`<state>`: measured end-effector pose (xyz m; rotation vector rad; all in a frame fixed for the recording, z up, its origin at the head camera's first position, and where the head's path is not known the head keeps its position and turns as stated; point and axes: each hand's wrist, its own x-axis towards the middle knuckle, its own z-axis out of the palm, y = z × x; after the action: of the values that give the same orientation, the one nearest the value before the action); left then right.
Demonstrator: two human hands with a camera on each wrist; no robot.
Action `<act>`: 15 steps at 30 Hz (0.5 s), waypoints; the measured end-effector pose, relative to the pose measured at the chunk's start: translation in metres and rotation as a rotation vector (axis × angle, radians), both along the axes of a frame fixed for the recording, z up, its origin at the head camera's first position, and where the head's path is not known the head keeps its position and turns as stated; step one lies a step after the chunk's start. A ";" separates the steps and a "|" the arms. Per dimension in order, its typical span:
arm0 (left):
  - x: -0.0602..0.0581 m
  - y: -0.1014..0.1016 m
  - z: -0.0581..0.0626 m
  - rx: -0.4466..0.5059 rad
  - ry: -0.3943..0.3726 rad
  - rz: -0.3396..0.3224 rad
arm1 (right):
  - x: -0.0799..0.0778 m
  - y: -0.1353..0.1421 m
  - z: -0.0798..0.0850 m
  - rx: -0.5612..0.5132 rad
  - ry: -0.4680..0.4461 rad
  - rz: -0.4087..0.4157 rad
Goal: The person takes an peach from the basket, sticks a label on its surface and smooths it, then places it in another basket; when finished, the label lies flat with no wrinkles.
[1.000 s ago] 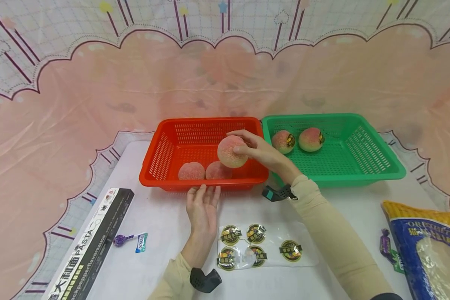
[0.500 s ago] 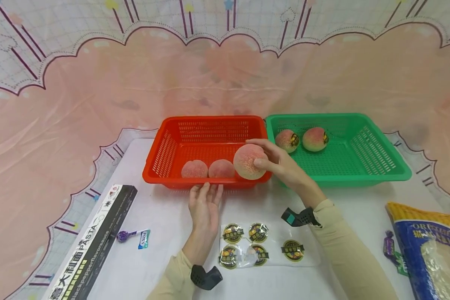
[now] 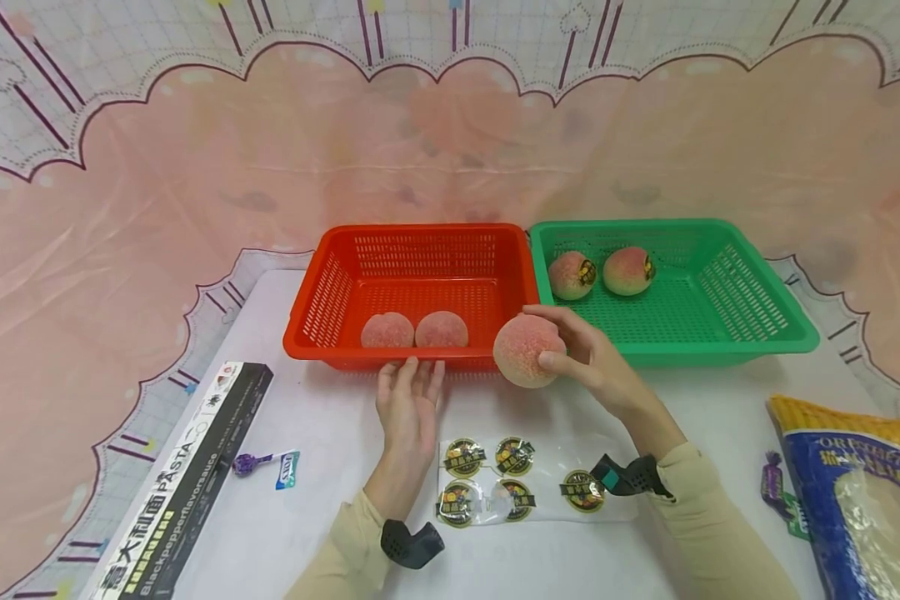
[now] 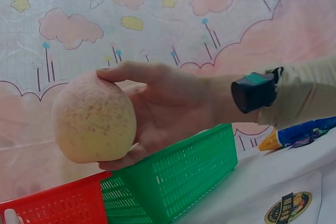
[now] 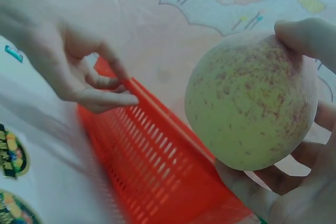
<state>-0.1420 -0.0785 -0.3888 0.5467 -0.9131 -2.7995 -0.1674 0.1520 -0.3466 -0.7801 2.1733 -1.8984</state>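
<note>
My right hand (image 3: 596, 362) grips a pink and yellow peach (image 3: 527, 350) in front of the red basket's right front corner. Thumb and fingers curl round the fruit (image 4: 94, 116) in the left wrist view. My left hand (image 3: 407, 417) touches the front rim of the red basket (image 3: 322, 353) with its fingertips, palm turned up. Inside that basket, two peaches lie side by side, a left one (image 3: 387, 330) and a right one (image 3: 442, 329). The green basket (image 3: 720, 345) holds two peaches, a left one (image 3: 570, 277) and a right one (image 3: 627, 272), each bearing a black-and-gold sticker.
A clear sheet (image 3: 547, 467) with several round stickers lies at the front. On the left are a pasta box (image 3: 187, 475) and a purple lollipop (image 3: 244, 464). A blue and yellow bag (image 3: 855, 492) and a purple wrapped sweet (image 3: 772, 483) lie at right.
My right hand has brought the peach from above the red basket to the right and nearer, past its front rim. The left hand has stayed at the rim.
</note>
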 end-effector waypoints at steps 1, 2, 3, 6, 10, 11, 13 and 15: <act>0.000 0.000 0.000 -0.003 -0.001 0.000 | 0.003 0.001 -0.002 0.005 -0.006 -0.004; 0.000 0.000 0.000 -0.006 -0.001 0.000 | 0.005 0.003 -0.004 0.010 -0.012 -0.007; 0.000 0.000 0.000 -0.008 0.000 0.000 | 0.007 0.004 -0.005 0.020 -0.015 -0.010; 0.000 -0.001 -0.001 -0.010 0.006 0.002 | 0.014 0.008 -0.011 0.040 -0.026 -0.013; -0.001 0.000 -0.001 -0.005 0.014 0.002 | 0.022 0.012 -0.019 0.028 -0.035 -0.008; -0.001 0.000 -0.001 0.001 0.012 0.005 | 0.023 0.012 -0.021 0.020 -0.038 -0.005; -0.001 0.000 -0.001 0.006 0.003 0.010 | 0.026 0.011 -0.025 0.014 -0.043 0.000; -0.001 0.000 -0.001 0.010 -0.001 0.015 | 0.027 0.012 -0.030 0.015 -0.060 0.000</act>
<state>-0.1429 -0.0790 -0.3899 0.5539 -0.8913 -2.7920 -0.1405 0.1639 -0.3766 -0.7107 2.1493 -1.8790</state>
